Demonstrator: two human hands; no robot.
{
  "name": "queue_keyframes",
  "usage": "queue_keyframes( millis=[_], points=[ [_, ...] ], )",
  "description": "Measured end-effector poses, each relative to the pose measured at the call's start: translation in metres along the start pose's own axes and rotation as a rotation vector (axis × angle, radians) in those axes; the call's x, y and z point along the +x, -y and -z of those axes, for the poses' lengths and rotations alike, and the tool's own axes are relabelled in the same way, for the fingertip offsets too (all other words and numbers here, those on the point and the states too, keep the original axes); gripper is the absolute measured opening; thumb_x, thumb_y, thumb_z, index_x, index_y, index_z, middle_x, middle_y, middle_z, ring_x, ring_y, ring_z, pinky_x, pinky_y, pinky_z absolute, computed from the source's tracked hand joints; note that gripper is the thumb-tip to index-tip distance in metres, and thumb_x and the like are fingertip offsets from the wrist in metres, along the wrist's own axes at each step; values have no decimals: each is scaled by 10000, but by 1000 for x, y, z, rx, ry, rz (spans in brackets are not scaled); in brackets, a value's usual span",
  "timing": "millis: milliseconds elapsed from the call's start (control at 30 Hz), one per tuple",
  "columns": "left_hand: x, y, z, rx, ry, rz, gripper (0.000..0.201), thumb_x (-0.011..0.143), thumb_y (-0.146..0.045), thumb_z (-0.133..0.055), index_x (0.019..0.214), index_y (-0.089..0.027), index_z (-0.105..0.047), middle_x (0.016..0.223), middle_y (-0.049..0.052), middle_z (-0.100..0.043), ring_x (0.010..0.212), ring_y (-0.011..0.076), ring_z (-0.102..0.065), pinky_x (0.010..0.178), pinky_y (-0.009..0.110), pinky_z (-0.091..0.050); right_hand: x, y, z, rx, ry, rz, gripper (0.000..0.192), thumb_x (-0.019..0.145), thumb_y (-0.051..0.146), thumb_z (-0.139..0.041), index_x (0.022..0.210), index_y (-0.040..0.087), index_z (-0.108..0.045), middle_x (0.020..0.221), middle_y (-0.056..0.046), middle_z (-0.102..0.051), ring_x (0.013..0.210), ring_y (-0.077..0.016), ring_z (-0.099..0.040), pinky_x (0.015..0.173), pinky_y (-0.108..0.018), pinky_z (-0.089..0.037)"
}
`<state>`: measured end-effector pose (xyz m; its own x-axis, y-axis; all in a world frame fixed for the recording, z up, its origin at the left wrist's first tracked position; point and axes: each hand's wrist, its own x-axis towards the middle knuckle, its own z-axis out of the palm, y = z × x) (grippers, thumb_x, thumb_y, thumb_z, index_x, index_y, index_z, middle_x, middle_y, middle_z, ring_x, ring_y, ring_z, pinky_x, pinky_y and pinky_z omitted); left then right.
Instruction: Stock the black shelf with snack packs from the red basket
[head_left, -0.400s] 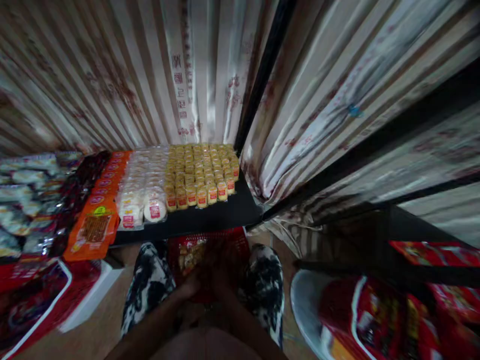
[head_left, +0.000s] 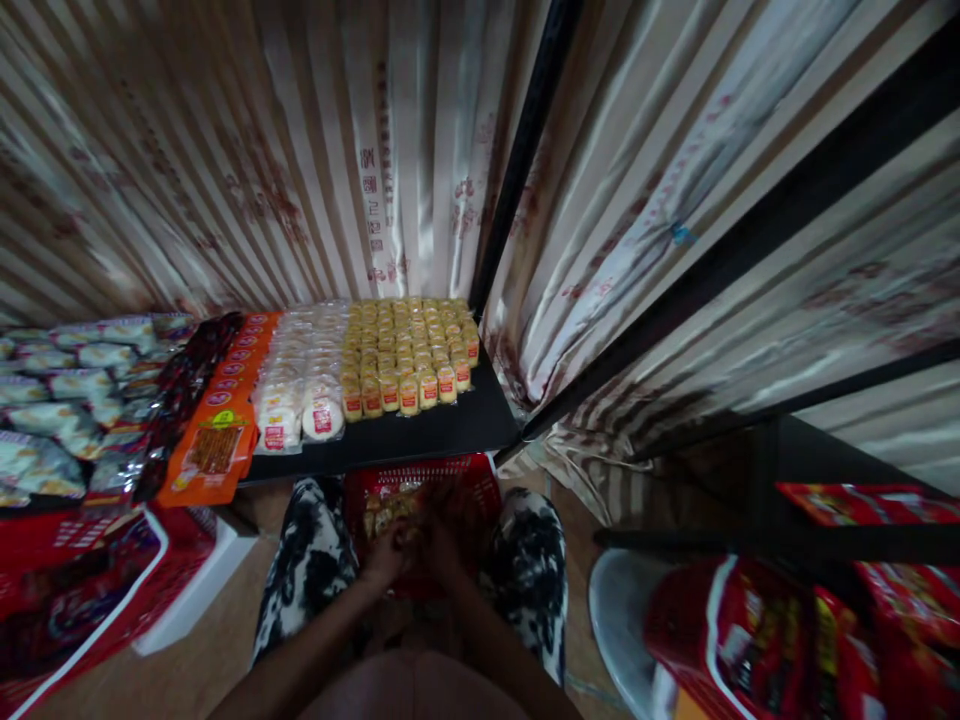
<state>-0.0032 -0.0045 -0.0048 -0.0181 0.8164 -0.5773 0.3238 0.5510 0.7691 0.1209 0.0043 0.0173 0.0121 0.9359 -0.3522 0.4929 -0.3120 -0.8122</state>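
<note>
Reaching down between your knees, your left hand (head_left: pixel 386 560) and right hand (head_left: pixel 439 548) meet over a red plastic basket (head_left: pixel 465 480) on the floor. The fingers of both hands are curled close together around something small among the yellow snack packets (head_left: pixel 384 512) in the basket, but the light is dim and I cannot tell whether either hand has truly closed on a packet or only touches it.

Just beyond your fingers, past the basket's far rim, a black shelf (head_left: pixel 427 435) holds goods in neat columns. Straight ahead of your hands stand rows of small yellow packets with red labels (head_left: pixel 409 350). To the left of those lie round white cakes in clear wrap (head_left: pixel 300 385), then a column of orange packs (head_left: pixel 221 420), then dark wrappers and silvery bags (head_left: pixel 52 420) farther left. Striped curtain fabric (head_left: pixel 300 180) hangs behind the shelf, split by a black upright post (head_left: pixel 517 170).

On either side of your wrists are your knees in black-and-white patterned trousers (head_left: pixel 304 560). Well to the right of your hands, red bags (head_left: pixel 757 620) sit low on another rack.

To do this well, I judge you should separate one packet from its neighbours with your fingertips before lifting, keep the label facing you, and hold it lightly so the wrap does not crush.
</note>
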Motion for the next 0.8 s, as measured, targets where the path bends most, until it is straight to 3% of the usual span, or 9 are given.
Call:
queue_keyframes(
  millis=[133,300,367,600,700,800],
  points=[
    [-15,-24,14,83,-76,-193,314,679,-264,-614,984,-188,-613,952,42,-623,899,180,-585,829,305,-460,-10,12,11,60,-36,17,240,741,257,-529,939,167,-630,925,-88,-701,865,-219,-649,783,-320,-493],
    [-29,-59,14,-235,34,-144,343,670,-357,-633,958,-190,-551,850,11,-606,641,124,-560,591,261,-474,-19,23,31,187,-68,22,269,754,401,-545,881,177,-620,842,-67,-704,790,-216,-653,743,-333,-501],
    [-31,-75,12,-286,16,-170,321,639,-333,-662,895,-180,-544,766,-17,-578,582,99,-522,545,226,-444,-19,29,42,256,-74,52,277,741,423,-561,856,179,-622,824,-65,-705,775,-219,-654,739,-344,-506],
    [-25,-134,12,-205,-55,-416,173,664,-130,-576,831,-176,-568,753,-16,-600,671,95,-547,661,209,-442,-12,49,74,447,-90,205,290,740,394,-559,963,211,-586,959,-50,-693,882,-196,-651,817,-338,-513],
    [-22,-153,11,-180,-51,-457,186,691,-107,-537,862,-174,-564,759,-11,-602,660,94,-547,651,213,-448,-7,53,82,396,-156,282,271,772,360,-525,1000,221,-572,998,-56,-678,903,-190,-646,834,-342,-511],
    [-18,-170,9,-132,-54,-516,195,701,-89,-520,873,-172,-562,792,-3,-600,656,92,-540,647,218,-454,-3,59,91,174,-301,331,273,798,336,-509,1030,215,-586,1012,-64,-660,925,-202,-622,861,-367,-488]
  ],
)
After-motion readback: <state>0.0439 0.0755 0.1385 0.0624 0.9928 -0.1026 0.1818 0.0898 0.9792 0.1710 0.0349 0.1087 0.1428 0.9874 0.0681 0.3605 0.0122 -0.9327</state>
